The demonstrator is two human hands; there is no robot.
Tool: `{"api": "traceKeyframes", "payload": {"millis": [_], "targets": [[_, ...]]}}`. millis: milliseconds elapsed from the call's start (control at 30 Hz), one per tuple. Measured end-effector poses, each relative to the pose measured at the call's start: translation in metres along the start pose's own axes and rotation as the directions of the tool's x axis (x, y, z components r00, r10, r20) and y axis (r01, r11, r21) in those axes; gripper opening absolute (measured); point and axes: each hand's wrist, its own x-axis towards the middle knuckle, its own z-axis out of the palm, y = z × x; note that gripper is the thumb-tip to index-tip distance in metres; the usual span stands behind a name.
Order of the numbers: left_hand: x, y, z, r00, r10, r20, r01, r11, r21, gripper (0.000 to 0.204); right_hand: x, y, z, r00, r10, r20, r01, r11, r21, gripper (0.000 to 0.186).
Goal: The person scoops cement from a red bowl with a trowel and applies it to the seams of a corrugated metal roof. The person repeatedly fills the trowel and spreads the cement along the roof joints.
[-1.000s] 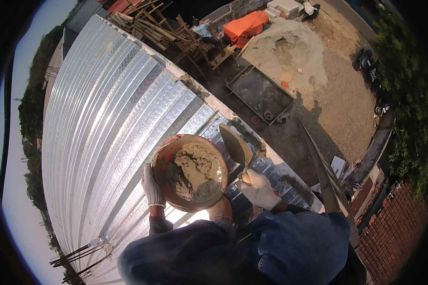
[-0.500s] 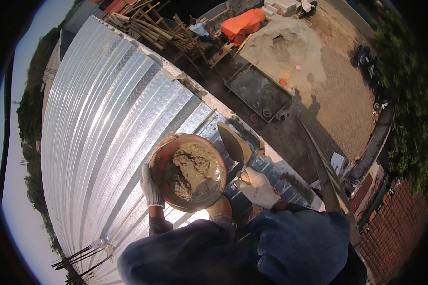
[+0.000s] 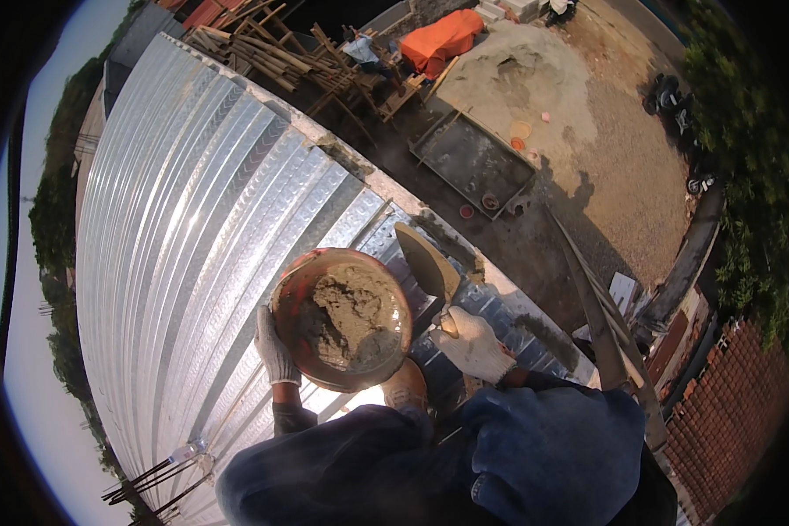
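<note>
Bowl (image 3: 291, 320) in left hand (image 3: 275, 346) — trowel (image 3: 427, 260) beside it, wall (image 3: 501, 285) beyond.

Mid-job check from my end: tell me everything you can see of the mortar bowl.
The bowl is round and wide-mouthed, its inner wall reddish and smeared with grey; its exact material is unclear. Lumpy, wet-looking grey-brown mortar lies inside, partly in shadow. The mouth faces up toward the camera. The gloved left hand holds its left side; the right hand, gripping a trowel, is to its right. Ribbed metal sheeting shows around it; its underside is hidden.
</note>
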Motion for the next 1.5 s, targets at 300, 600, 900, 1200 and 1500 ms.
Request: {"api": "traceKeyframes", "payload": {"millis": [300, 600, 900, 1200, 1500], "targets": [[-0.002, 0.002, 0.002, 1.000, 0.012, 0.018, -0.012, 1.000, 0.028, 0.041, 0.000, 0.006, 0.001, 0.994, -0.101, -0.049, 0.100, 0.995, -0.007, 0.031], [-0.005, 0.005, 0.005, 1.000, -0.009, 0.015, 0.009, 1.000, 0.007, 0.041, 0.000, 0.011, 0.004, 0.989, -0.132, -0.065, 0.132, 0.991, -0.014, 0.030], [-0.005, 0.006, 0.004, 0.999, 0.010, 0.038, -0.011, 1.000, 0.027, 0.042, 0.001, 0.011, 0.006, 0.987, -0.141, -0.074, 0.140, 0.990, -0.021, 0.028], [-0.004, 0.003, 0.004, 1.000, 0.008, 0.025, -0.008, 1.000, 0.026, 0.043, 0.001, 0.012, 0.004, 0.984, -0.161, -0.081, 0.158, 0.987, -0.037, 0.029], [0.001, 0.006, 0.008, 0.999, 0.040, -0.013, -0.037, 0.988, 0.147, 0.040, 0.001, -0.007, -0.005, 0.994, 0.105, 0.039, -0.106, 0.994, 0.017, 0.037]]}}
